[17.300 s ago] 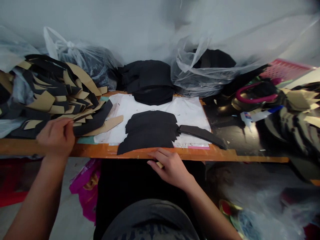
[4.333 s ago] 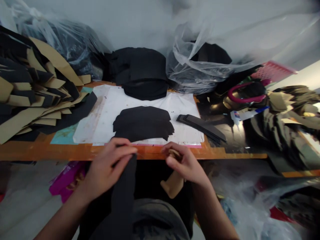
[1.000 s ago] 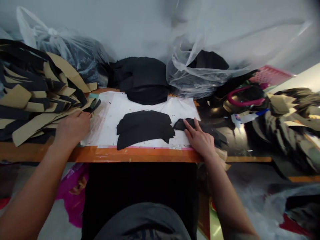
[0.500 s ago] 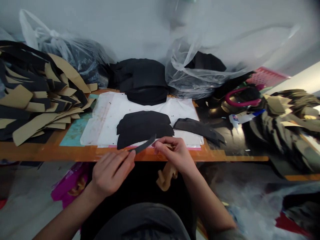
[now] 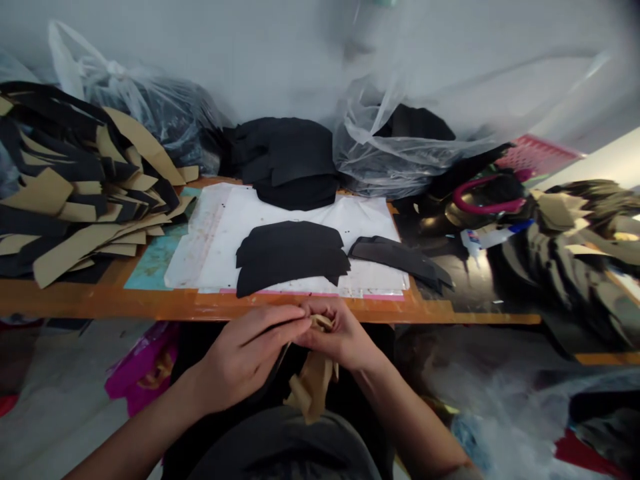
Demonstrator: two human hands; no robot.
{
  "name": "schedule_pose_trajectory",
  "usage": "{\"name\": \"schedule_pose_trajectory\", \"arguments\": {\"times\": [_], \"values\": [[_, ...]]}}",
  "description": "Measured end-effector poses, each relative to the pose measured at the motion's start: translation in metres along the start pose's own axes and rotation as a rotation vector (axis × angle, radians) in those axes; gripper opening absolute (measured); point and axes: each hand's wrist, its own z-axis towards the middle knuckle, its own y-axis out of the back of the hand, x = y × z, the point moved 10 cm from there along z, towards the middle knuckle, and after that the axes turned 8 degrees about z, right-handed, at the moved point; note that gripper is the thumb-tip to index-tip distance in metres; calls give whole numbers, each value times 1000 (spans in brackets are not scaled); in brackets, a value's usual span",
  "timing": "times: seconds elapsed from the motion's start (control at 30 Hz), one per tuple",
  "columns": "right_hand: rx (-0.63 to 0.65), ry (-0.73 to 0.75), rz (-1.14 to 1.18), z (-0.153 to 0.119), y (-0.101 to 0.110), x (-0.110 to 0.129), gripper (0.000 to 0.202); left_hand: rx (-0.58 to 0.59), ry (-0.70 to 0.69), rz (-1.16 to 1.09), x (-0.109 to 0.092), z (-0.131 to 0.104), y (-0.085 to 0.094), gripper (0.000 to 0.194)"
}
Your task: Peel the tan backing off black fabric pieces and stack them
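Observation:
My left hand [image 5: 245, 357] is closed, its fingertips pressed together against the fingers of my right hand [image 5: 337, 337], just in front of the table edge. Beneath my left fingers hangs a dark strip, mostly hidden by the hand. My right hand is wrapped round crumpled tan paper strips [image 5: 311, 390], which dangle below it over my lap. Behind the hands, overlapping black pieces [image 5: 293, 257] lie on a white sheet [image 5: 205, 257]. To their right rests a small stack of narrow black strips [image 5: 400, 261].
A heap of black-and-tan strips [image 5: 90, 200] covers the table's left side. At the back are a black stack [image 5: 290, 150] and clear plastic bags [image 5: 385, 160]. Scissors with magenta handles [image 5: 487, 203], a white bottle [image 5: 471, 241] and more stacked pieces [image 5: 565, 267] lie right.
My left hand has moved right and down to meet my right hand. The dark strip's tip has dropped from above the table edge to below the hands. The tan paper hangs lower.

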Motion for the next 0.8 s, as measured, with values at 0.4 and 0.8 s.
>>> {"name": "schedule_pose_trajectory", "arguments": {"times": [0.4,0.8], "values": [[-551,83,230,-18,92,-10,39,-242,329,243,47,-49,44,29],[-654,160,-1026,-82,151,92,32,-305,819,95,100,-68,37,13]]}}
